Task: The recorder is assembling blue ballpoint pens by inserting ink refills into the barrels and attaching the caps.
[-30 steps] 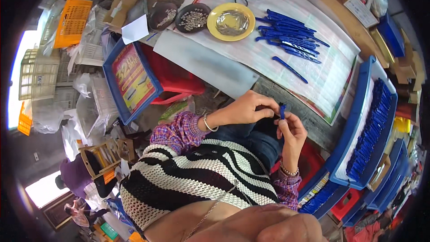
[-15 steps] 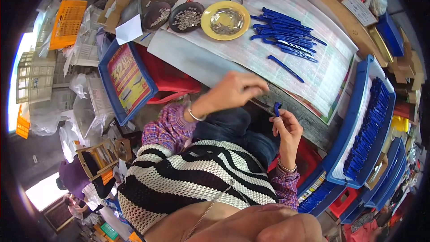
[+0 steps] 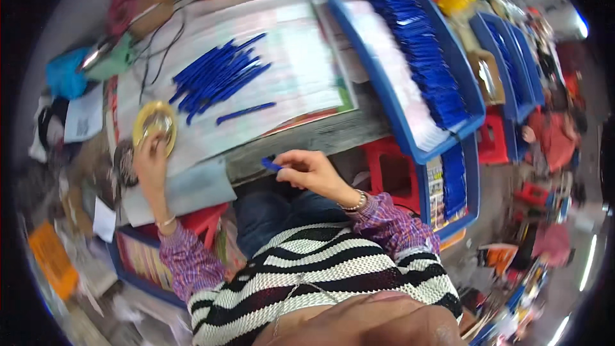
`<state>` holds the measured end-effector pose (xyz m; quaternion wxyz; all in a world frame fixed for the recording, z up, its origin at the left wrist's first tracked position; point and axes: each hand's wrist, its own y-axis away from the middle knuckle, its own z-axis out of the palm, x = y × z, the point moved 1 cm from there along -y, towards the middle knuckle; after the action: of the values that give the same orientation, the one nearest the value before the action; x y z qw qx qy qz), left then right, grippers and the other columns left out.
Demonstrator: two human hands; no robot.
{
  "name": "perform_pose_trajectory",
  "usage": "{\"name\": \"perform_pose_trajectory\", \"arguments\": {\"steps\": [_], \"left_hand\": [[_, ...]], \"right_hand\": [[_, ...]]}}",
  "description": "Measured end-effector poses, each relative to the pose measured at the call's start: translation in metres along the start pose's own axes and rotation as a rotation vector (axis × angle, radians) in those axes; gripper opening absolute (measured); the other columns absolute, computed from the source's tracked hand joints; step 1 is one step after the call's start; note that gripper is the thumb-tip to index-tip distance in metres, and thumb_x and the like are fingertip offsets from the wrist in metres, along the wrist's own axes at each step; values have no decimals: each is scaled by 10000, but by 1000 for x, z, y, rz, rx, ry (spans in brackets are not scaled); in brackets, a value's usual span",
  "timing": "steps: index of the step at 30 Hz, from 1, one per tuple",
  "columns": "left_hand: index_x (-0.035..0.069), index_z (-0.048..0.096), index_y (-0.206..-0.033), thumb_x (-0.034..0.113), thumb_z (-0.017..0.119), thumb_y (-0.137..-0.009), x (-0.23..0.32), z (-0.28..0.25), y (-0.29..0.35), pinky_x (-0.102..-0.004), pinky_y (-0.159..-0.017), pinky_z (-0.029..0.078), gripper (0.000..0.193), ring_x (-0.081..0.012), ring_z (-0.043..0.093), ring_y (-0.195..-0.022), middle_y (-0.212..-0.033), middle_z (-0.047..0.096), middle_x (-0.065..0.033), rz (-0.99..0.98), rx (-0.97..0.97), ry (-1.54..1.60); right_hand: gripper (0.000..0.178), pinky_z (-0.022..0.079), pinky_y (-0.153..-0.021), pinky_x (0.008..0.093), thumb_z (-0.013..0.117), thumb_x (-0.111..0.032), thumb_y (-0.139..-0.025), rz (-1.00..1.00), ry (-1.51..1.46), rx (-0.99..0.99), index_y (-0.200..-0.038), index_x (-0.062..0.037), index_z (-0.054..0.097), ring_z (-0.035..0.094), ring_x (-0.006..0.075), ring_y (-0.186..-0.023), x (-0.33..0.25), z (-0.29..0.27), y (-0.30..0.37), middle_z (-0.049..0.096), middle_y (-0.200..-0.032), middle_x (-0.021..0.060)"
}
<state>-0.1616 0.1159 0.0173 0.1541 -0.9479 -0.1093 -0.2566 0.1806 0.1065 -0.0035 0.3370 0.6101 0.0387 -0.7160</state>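
My left hand (image 3: 151, 159) reaches over the yellow bowl (image 3: 154, 105), its fingertips down at the bowl. Motion blurs those fingers, and I cannot see if anything is between them. At the near table edge, my right hand (image 3: 312, 172) pinches a small blue plastic clip (image 3: 270, 164) between thumb and fingers, with one end sticking out to the left. Beyond it lies a single long blue clip (image 3: 246, 113) on the pale sheet. Farther back is a loose pile of similar blue clips (image 3: 218, 77).
A large blue tray (image 3: 456, 67) packed with blue clips stands at the right, with another tray below it near a red stool (image 3: 386, 170). Beside the yellow bowl sits a dark bowl (image 3: 125, 163). A black cable (image 3: 148, 57) trails over the table's far left.
My view has swung to the right. My left hand has gone from near the right hand to the yellow bowl. The right hand still holds the blue clip.
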Motion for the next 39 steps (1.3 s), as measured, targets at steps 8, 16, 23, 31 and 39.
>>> {"name": "perform_pose_trajectory", "arguments": {"steps": [8,16,23,31,39], "left_hand": [[26,633,-950,78,576,-781,10,12,-14,-317,-740,459,186,-239,608,-818,-892,630,-115,94,14,-46],[46,631,-979,89,585,-778,-4,14,-13,-344,-777,451,211,-262,595,-867,-929,628,-112,108,4,-47],[33,637,-994,95,593,-813,14,8,-7,-252,-663,457,196,-170,595,-785,-903,639,-83,163,49,8],[-7,633,-941,55,590,-829,58,2,15,-217,-668,434,134,-90,556,-759,-839,618,-25,94,-42,291],[-7,633,-925,31,587,-819,86,15,26,-216,-674,433,122,-91,558,-748,-841,628,-29,146,-172,339]], "right_hand": [[237,389,-502,160,614,-114,-845,-20,-23,-6,-1057,-8,614,508,17,-595,2,-6,5,637,-783,-4],[250,393,-508,166,577,-104,-871,-9,-268,-33,-1081,33,571,510,32,-605,-2,-12,2,639,-820,51],[237,386,-511,165,580,-114,-873,-11,-307,14,-1062,29,580,491,32,-591,-5,-16,6,631,-808,49],[259,378,-529,165,563,-136,-889,-41,-265,41,-1098,15,584,479,23,-614,-5,-13,6,632,-823,29],[279,380,-571,164,508,-179,-929,-91,-300,21,-1116,10,594,454,26,-620,2,-20,9,623,-823,17]]}}
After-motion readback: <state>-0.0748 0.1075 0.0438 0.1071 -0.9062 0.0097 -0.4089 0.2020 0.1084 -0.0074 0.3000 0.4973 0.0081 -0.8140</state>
